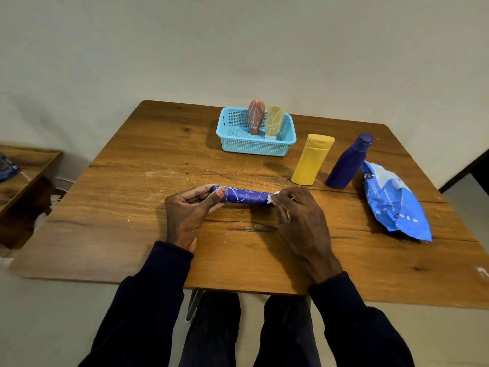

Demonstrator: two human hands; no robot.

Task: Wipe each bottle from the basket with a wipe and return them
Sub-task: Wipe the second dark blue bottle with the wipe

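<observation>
A blue bottle (244,196) streaked with white marks is held level just above the wooden table (127,229). My left hand (189,207) grips its left end between thumb and fingers. My right hand (296,215) pinches a white wipe (272,198) against its right end. The light blue basket (238,147) stands at the back and holds a pink bottle (255,116) and a yellow bottle (274,121), both marked with white lines. A plain yellow bottle (312,160) and a dark blue bottle (349,161) stand to the right of the basket.
A crumpled blue wipe packet (394,202) lies near the table's right edge. White dust is scattered over the table's middle. A low wooden shelf (23,165) stands to the left, beyond the table. My knees are under the front edge.
</observation>
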